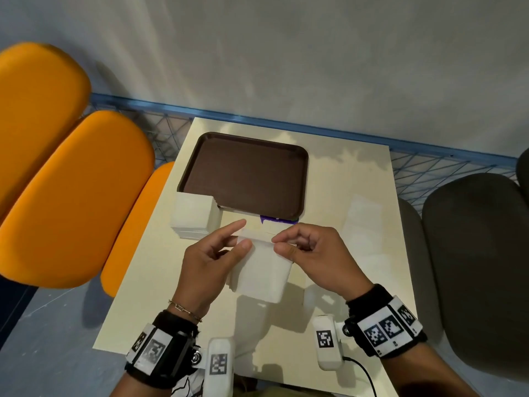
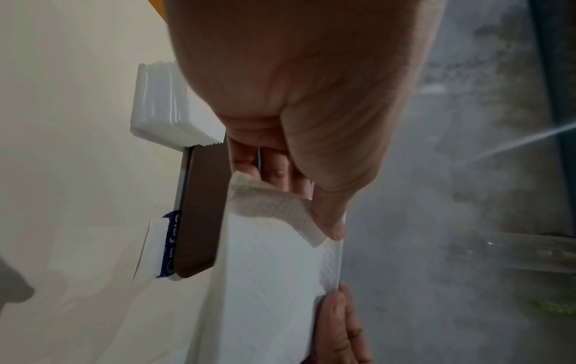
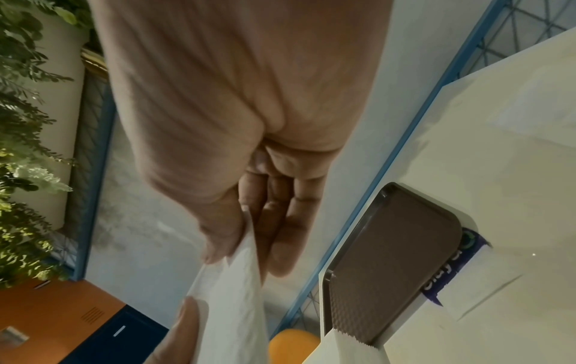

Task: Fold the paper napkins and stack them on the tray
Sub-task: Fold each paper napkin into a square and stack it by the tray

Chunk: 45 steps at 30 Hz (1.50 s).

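Both hands pinch one napkin: left hand and right hand clamp its far edge, which runs straight between the fingertips. Beyond them lies the tray, nearer the left hand.

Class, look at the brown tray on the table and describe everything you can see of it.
The tray is dark brown and rectangular with rounded corners, a raised rim and a textured floor; it looks like plastic. It lies flat on the cream table, at its far side. No napkins lie in it. A white napkin stack overlaps its near left corner, and a purple-printed wrapper shows from under its near edge. Neither hand touches it.
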Motion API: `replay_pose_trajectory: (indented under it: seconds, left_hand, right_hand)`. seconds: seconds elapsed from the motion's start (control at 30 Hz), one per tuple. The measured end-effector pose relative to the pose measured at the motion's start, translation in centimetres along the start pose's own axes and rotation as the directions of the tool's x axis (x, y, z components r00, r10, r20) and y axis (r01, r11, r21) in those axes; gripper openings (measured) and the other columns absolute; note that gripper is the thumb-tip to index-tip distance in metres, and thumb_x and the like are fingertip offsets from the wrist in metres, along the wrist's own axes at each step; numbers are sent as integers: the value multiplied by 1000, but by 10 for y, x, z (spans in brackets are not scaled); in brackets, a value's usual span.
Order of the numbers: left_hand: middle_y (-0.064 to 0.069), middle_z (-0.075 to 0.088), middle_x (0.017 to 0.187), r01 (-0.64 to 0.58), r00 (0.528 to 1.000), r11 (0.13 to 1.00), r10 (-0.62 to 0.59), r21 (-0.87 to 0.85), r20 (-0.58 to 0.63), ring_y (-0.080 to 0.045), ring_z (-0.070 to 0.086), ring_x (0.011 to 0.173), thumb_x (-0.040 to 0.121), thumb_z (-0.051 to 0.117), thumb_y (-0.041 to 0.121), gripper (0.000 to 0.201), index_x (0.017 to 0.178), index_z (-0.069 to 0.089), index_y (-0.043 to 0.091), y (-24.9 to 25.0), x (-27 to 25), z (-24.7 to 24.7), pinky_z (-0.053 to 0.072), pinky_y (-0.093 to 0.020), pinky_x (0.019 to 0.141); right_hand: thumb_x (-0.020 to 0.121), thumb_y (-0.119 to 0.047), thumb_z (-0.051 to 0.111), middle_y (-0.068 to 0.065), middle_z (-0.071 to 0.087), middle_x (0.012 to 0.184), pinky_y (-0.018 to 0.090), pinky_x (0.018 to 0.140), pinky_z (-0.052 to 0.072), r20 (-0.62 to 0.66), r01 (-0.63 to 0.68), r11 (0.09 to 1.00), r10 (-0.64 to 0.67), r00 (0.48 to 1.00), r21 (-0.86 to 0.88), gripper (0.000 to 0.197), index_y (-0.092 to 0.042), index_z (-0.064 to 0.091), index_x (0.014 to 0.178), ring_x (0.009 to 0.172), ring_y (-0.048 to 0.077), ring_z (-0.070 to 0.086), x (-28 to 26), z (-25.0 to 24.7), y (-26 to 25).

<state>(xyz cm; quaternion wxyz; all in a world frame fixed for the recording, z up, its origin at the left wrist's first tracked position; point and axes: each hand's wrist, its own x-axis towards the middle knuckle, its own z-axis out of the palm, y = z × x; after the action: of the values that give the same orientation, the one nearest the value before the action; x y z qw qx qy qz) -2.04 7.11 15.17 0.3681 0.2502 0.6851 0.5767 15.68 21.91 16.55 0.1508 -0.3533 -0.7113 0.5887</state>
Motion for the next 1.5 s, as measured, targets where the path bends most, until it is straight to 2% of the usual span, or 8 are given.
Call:
replay_pose_trajectory:
  seconds: [0.23,0.4,0.63,0.7,0.87,1.03,1.2,1.5]
  left_hand:
    - [8,81,103,67,994,992,-75,-102,-73,-11,75,89,86,81,19,15,100,84,21,1,5,-13,63,-35,77]
    - [3,82,97,68,986,986,-89,-150,-140,-12,76,86,83,84,15,12,95,84,15,-4,11,-16,61,-27,69]
    - [-7,78,86,77,984,981,-103,-177,-145,-18,74,83,85,84,14,22,105,81,22,-10,18,-23,62,-27,69]
    - [-16,74,83,75,988,982,-97,-174,-122,-16,73,82,87,82,15,35,117,76,31,-10,19,-24,64,-30,72]
    - [-12,77,81,69,987,986,-90,-153,-136,-17,76,88,89,81,18,52,136,65,36,-18,21,-24,62,-24,73]
    - [-2,80,88,82,980,983,-110,-166,-166,-12,76,94,90,80,18,49,135,66,35,-24,24,-29,65,-32,77]
    - [-2,81,90,88,963,977,-134,-196,-235,-13,76,92,89,82,18,47,132,69,32,-37,29,-38,65,-32,76]
    - [1,81,94,102,933,975,-162,-196,-322,-15,75,101,87,85,24,44,125,72,38,-57,45,-59,61,-49,96]
  right_hand:
    - [95,-24,80,-3,80,88,55,85,59,50,26,999,-24,998,-33,4,-28,79,98,89,44,68,10,13,-5]
    - [97,-17,77,0,81,86,37,82,62,73,-13,999,11,997,38,12,-22,75,108,81,23,72,14,21,-5]
    - [96,-15,78,2,82,87,35,79,64,-10,-117,988,119,993,99,14,-20,78,108,80,19,77,21,29,2]
    - [95,-12,78,4,82,87,32,77,62,-43,-164,971,174,984,177,15,-18,78,109,75,18,76,24,29,4]
    - [98,-11,74,6,83,92,16,65,55,-85,-208,933,242,966,295,20,-19,75,117,71,10,74,30,36,3]
    - [92,-20,82,10,82,103,40,88,64,109,-326,882,307,945,340,44,-23,63,132,100,25,79,36,52,13]
    - [88,-8,85,12,82,95,35,75,63,76,-355,891,348,934,282,42,-10,67,126,91,27,80,42,63,19]
    - [87,-5,84,12,82,96,39,80,65,240,-438,886,396,886,152,49,-11,63,131,91,27,80,65,86,23]
